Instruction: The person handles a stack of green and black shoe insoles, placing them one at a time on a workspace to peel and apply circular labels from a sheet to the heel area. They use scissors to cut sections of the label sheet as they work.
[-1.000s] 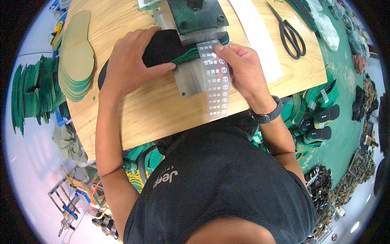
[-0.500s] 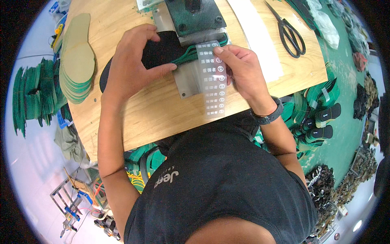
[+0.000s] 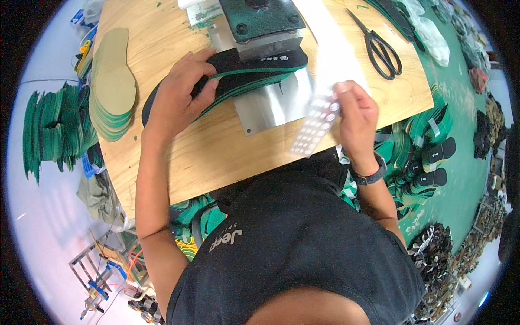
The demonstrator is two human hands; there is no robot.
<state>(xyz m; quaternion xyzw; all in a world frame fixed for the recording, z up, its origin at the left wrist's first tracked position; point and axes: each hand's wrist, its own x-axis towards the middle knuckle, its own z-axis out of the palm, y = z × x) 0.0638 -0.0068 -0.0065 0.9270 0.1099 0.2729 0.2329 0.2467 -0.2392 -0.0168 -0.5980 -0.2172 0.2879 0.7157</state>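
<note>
Illumination is bright and even, apparently from overhead. The wooden table (image 3: 216, 157) is well exposed, with soft, short shadows beneath the left hand (image 3: 181, 95) and under the press head (image 3: 265, 21) at the table's far edge. The metal plate (image 3: 271, 105) near the table's centre carries a pale glare. The right hand (image 3: 355, 116) and the sticker sheet (image 3: 314, 124) it holds are motion-blurred. Fisheye distortion bows the table's edges; beyond them the frame falls to black corners and detail softens.
</note>
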